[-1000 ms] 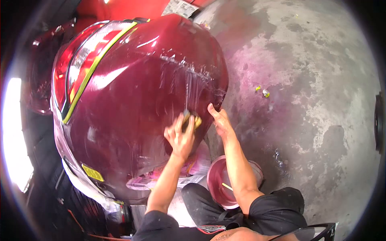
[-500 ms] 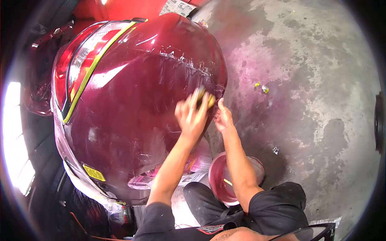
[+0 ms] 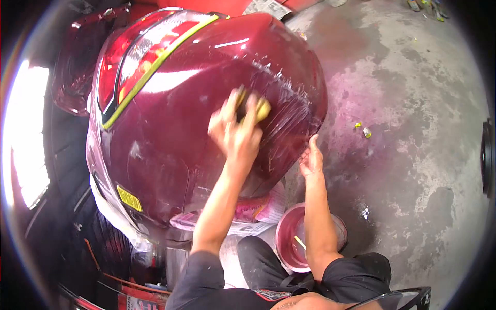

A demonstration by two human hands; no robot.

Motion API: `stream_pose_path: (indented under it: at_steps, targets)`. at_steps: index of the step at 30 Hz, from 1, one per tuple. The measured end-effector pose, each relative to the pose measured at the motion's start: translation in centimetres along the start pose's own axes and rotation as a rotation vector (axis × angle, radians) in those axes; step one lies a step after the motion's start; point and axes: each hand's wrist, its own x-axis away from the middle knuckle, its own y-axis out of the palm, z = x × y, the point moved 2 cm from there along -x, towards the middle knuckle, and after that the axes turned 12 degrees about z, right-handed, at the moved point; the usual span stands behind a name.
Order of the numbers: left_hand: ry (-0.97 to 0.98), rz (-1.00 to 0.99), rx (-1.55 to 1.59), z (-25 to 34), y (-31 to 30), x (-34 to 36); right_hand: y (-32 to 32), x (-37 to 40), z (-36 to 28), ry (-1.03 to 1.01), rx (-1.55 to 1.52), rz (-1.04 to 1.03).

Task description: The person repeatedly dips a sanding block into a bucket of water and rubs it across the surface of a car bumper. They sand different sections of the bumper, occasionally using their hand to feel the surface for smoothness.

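Note:
A glossy dark red car bumper [image 3: 170, 129] fills the middle of the view, with whitish wet streaks and drips across its right side. My left hand [image 3: 237, 126] presses a yellow sponge-like pad [image 3: 263, 109] against the painted surface, fingers bent over it; motion smears the fingertips. At the bumper's lower right edge is my right hand [image 3: 312, 159], its thumb up along the rim and its other fingers curled at the edge, partly hidden. The red tail light [image 3: 147, 54] is bordered by yellow-green masking tape [image 3: 160, 62].
A reddish bucket [image 3: 292, 232] with a pale stick inside stands near my knees. Pink-stained newspaper [image 3: 248, 212] lies under the bumper. Small scraps [image 3: 367, 133] dot the wet, stained concrete floor [image 3: 408, 155]. A yellow sticker [image 3: 129, 198] is at the lower left of the bodywork.
My left hand with the pad has moved left and up over the bumper, away from the edge. More streaks show at the right. The whole view has shifted, and my right hand stays at the edge.

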Motion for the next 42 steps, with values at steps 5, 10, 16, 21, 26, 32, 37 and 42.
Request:
stream_pose_path:
  at_steps: [5, 10, 16, 21, 26, 32, 37, 42]
  targets:
    - [0.066, 0.015, -0.010, -0.4, -0.8, -1.2, 1.1, 2.4, -1.4, -0.003, 0.022, 0.020]
    - [-0.005, 0.162, -0.230, -8.2, -8.0, 14.5, -2.3, -3.7, 0.6, 0.100, 0.083, -0.205]
    - [-0.022, 0.216, -0.037, -0.8, 2.6, -6.0, -1.5, -1.7, -0.8, -0.001, 0.089, -0.103]
    - [-0.088, 0.169, -0.099, -4.5, -4.3, 3.8, 0.3, 1.9, -1.5, 0.007, 0.116, -0.102]
    - [-0.052, 0.270, -0.142, -6.9, -4.8, 8.5, -0.2, 1.1, -1.3, 0.012, 0.116, -0.150]
    - [0.047, 0.245, 0.009, -0.9, 2.6, -4.3, 0.1, 1.0, -1.4, -0.003, 0.094, -0.113]
    - [-0.031, 0.074, 0.052, -4.1, -3.9, 8.5, -0.1, 0.2, -0.9, -0.039, 0.068, -0.169]
    - [0.042, 0.217, 0.019, 0.7, 2.7, -4.8, 0.1, 1.1, -1.4, 0.024, 0.129, -0.104]
